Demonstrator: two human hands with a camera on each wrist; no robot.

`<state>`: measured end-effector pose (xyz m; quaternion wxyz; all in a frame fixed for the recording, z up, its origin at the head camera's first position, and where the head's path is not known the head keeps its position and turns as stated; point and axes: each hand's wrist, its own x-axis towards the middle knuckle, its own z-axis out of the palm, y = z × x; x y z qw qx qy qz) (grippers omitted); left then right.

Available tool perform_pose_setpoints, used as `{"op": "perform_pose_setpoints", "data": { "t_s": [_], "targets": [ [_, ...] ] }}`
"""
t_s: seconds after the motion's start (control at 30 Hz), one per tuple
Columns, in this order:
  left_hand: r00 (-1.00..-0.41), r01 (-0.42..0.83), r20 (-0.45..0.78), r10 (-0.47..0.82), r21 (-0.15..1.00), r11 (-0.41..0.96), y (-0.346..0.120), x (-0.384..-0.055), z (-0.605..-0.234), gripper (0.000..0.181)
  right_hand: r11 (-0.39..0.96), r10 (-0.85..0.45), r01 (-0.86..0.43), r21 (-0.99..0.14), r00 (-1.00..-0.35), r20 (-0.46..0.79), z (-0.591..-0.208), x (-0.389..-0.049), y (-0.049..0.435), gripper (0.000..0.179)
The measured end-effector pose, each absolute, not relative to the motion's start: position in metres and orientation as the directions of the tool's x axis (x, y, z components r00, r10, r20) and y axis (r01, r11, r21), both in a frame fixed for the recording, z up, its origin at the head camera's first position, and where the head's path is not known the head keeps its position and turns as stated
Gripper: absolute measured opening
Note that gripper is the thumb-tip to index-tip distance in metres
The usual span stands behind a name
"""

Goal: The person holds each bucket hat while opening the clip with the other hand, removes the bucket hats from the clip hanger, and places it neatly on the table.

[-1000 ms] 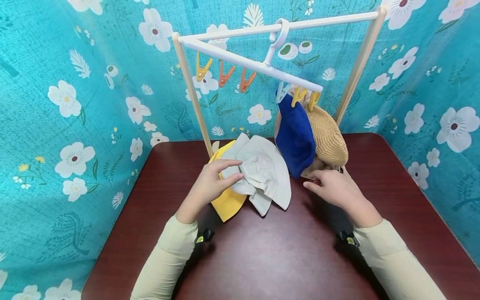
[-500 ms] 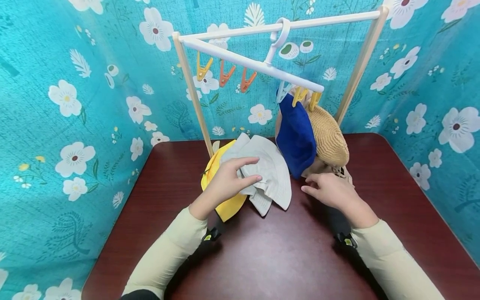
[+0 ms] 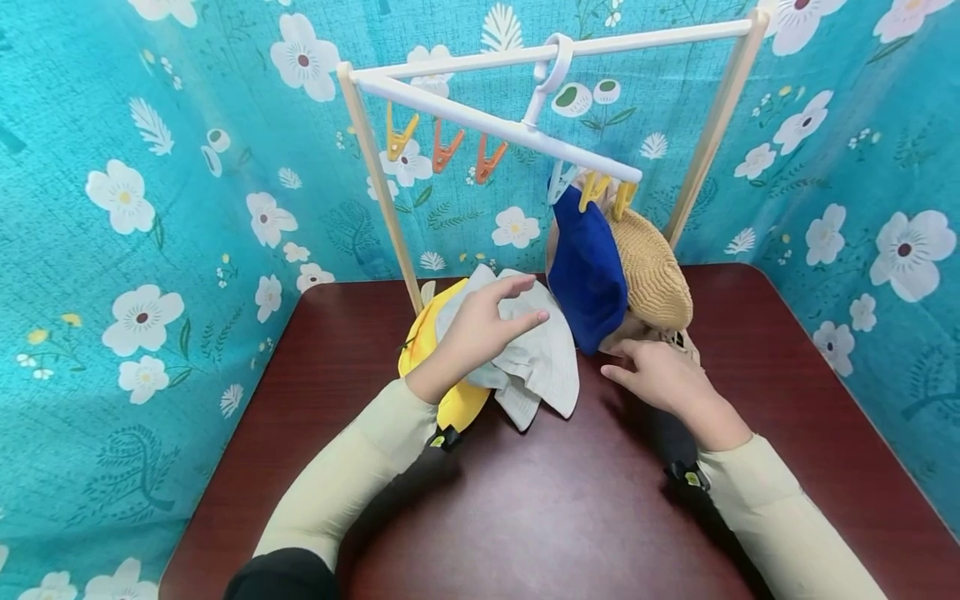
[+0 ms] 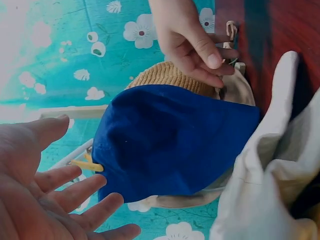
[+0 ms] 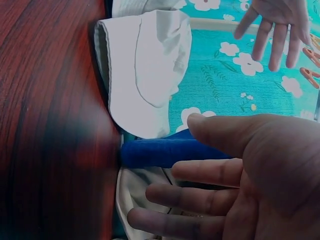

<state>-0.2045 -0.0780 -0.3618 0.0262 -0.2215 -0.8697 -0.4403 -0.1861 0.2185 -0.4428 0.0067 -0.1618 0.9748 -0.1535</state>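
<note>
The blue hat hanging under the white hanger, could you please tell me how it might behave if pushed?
The blue hat would probably swing, as a yellow clip holds it from above. Its soft-looking, dented cloth would likely give.

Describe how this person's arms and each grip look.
The left grip and right grip are ungloved hands, no rings visible. Pale cream left sleeve and right sleeve end near the wrists. A black device with a yellow-green mark sits at each wrist; black fabric shows past the left sleeve.
</note>
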Motion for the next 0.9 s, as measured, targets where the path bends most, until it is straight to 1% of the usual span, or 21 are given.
{"op": "perform_pose_setpoints", "data": {
  "t_s": [0.07, 0.4, 0.7, 0.9],
  "targets": [
    [-0.904, 0.401, 0.236, 0.356, 0.758, 0.514, -0.073, -0.209, -0.358, 0.059, 0.897, -0.316, -0.31, -0.316, -0.948, 0.035, -0.444, -0.187, 0.219, 0.039],
    [-0.912, 0.383, 0.208, 0.355, 0.744, 0.548, -0.056, -0.227, -0.337, 0.066, 0.917, -0.211, -0.196, -0.348, -0.978, -0.004, -0.445, -0.188, 0.22, 0.048],
    [-0.928, 0.351, 0.191, 0.32, 0.738, 0.577, -0.043, -0.24, -0.329, 0.068, 0.913, -0.208, -0.192, -0.359, -0.978, -0.005, -0.448, -0.191, 0.22, 0.051],
    [-0.928, 0.356, 0.196, 0.317, 0.718, 0.598, -0.029, -0.246, -0.317, 0.069, 0.914, -0.198, -0.184, -0.361, -0.98, -0.002, -0.449, -0.191, 0.22, 0.054]
  ]
}}
